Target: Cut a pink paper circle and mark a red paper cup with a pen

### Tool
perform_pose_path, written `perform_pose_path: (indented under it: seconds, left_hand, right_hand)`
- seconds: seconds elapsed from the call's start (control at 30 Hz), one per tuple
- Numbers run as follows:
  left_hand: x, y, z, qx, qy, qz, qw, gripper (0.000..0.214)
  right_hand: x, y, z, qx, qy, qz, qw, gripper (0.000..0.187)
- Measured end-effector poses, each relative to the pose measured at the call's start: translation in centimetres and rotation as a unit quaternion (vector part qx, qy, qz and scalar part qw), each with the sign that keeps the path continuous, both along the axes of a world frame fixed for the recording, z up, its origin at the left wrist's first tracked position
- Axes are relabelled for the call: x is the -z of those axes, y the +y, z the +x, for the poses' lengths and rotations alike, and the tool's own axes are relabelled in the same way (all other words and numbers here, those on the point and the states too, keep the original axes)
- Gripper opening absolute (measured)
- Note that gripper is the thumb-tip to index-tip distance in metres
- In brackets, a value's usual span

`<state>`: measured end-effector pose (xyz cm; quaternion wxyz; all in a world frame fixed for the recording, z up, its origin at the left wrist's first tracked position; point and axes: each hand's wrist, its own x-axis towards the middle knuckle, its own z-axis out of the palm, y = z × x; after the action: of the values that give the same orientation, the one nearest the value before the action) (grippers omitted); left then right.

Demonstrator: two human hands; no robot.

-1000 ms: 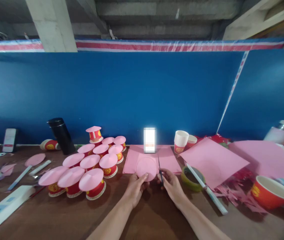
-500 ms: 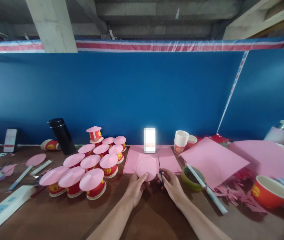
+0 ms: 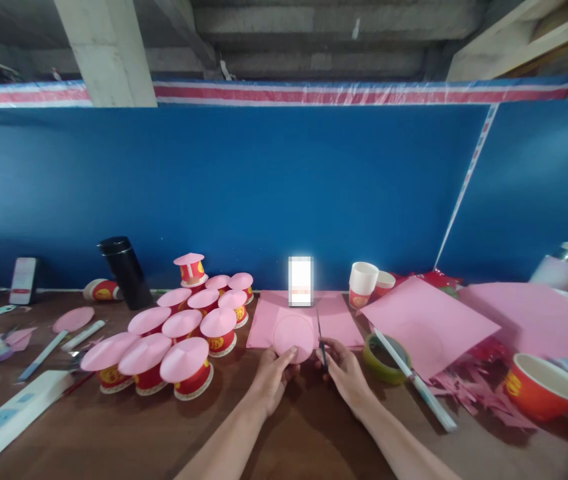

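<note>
My left hand pinches the near edge of a pink paper disc over the brown table. My right hand is closed on the handles of small scissors, whose blades point away along the disc's right side. Under the disc lies a flat pink paper sheet. A bright phone stands upright just behind it against the blue wall.
Several red paper cups with pink disc lids cluster at the left, near a black flask. A green tape roll, a ruler, large pink sheets, paper scraps and a red bowl lie to the right. A white power strip sits front left.
</note>
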<state>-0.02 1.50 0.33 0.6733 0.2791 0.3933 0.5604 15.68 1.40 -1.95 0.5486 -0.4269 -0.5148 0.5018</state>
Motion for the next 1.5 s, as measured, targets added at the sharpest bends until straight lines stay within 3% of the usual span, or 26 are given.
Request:
perform_pose_path:
  seconds: [0.83,1.5]
  left_hand:
    - [-0.21,-0.18,0.06,0.008,-0.008,0.01,1.0,0.026]
    - [-0.23,-0.74,-0.02,-0.01,0.006,0.015,1.0,0.027]
  right_hand:
    - [-0.13,-0.16,-0.06,0.012,0.003,-0.001,1.0,0.046]
    - [-0.15,-0.14,-0.12,0.009,-0.009,0.009,1.0,0.04]
